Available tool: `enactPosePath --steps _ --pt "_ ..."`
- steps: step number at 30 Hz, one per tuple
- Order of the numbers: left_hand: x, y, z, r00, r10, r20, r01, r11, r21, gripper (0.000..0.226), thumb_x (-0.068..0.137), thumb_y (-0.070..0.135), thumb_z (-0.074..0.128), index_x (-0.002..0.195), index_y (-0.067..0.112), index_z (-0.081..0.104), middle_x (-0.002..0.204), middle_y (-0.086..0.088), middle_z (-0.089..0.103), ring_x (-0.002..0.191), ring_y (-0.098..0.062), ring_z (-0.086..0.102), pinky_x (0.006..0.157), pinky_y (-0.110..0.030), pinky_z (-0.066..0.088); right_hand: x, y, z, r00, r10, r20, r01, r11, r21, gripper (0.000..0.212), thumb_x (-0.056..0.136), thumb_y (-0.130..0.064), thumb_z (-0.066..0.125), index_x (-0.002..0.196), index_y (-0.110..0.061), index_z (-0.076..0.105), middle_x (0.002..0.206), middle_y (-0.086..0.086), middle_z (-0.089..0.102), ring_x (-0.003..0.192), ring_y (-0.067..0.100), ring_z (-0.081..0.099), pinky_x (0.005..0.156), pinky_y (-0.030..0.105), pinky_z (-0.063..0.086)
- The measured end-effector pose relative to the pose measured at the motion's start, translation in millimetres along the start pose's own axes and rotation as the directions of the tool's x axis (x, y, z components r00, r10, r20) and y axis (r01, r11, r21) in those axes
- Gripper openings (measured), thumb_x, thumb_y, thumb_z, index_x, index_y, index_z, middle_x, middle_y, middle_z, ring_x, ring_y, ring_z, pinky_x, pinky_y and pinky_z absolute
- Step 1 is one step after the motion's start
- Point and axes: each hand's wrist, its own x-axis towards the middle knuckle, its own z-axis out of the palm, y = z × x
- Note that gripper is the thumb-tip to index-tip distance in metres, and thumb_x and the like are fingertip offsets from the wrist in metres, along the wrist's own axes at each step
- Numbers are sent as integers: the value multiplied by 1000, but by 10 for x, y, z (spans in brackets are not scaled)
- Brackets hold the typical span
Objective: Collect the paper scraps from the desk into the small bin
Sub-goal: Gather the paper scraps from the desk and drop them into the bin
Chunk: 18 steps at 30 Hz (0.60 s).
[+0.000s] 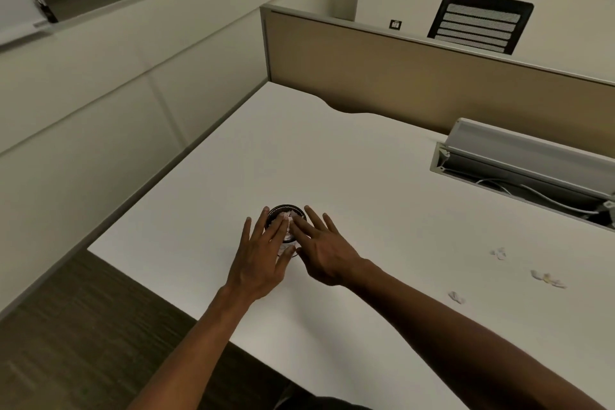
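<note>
Near the desk's [349,160] left front part sat the small bin [285,211], dark-rimmed and upright, with white crumpled paper [289,217] showing inside at the rim. Both hands hovered over it from the near side. Left hand [261,256] was flat, fingers spread and extended, palm down, covering the bin's left edge; nothing gripped. Right hand [321,251] was likewise splayed wide, fingers pointing toward the bin's right rim, holding nothing visible. Whether the fingertips touched the paper in the bin could not be told.

Well apart to the right, loose paper scraps lay on the desk: one scrap [499,253] farthest back, a strung-out cluster [547,279] nearer the right edge, and another scrap [456,297] closer to the right forearm. Behind these, an open cable tray [519,163] with white cords sat recessed in the desk, next to a tan partition [416,76].
</note>
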Motion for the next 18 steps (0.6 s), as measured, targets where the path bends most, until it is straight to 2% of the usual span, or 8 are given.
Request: enactPosePath --steps 3,6,9,11,14,18 --pt "31 19 -27 1000 -8 -1 8 1000 -17 63 102 54 34 155 20 31 162 2 33 155 -24 8 125 -54 9 24 -10 -45 1000 -4 -5 4 1000 22 68 99 -19 47 158 -9 14 167 12 15 155 36 -1 124 52 10" --pt "42 87 -66 997 -38 -74 30 993 -113 61 101 49 40 151 15 38 157 -4 40 154 -26 15 125 -50 12 -30 -6 -156 986 19 -165 3 991 133 65 92 -9 55 152 -2 32 159 19 35 151 37 23 123 49 25" --pt "19 286 -53 980 -66 -187 29 981 -191 59 101 45 42 148 10 43 154 -8 44 152 -26 24 123 -47 23 -315 113 -161 937 158 -311 -63 954 295 56 91 -9 61 145 -2 46 146 19 51 138 34 46 113 43 42" --pt "-35 513 17 963 -66 -262 -8 963 -269 54 100 37 50 147 10 46 155 -7 44 151 -22 25 121 -42 29 -630 256 -96 896 313 -316 -176 902 394 51 93 -15 61 143 -9 51 144 11 55 134 25 50 109 34 44" --pt "-154 965 205 956 23 -292 -138 914 -381 43 101 29 54 140 13 54 151 -2 49 149 -16 30 117 -35 36 -1231 525 55 791 545 -276 -379 792 478 43 91 -16 63 134 -14 61 136 3 61 126 20 57 104 29 45" --pt "-263 1536 515 968 186 -170 -243 868 -433 43 101 31 55 141 15 54 152 2 48 150 -13 28 118 -32 34 -2131 907 186 579 783 -227 -625 604 494 37 86 -11 67 123 -14 68 126 3 66 118 23 62 98 30 48"
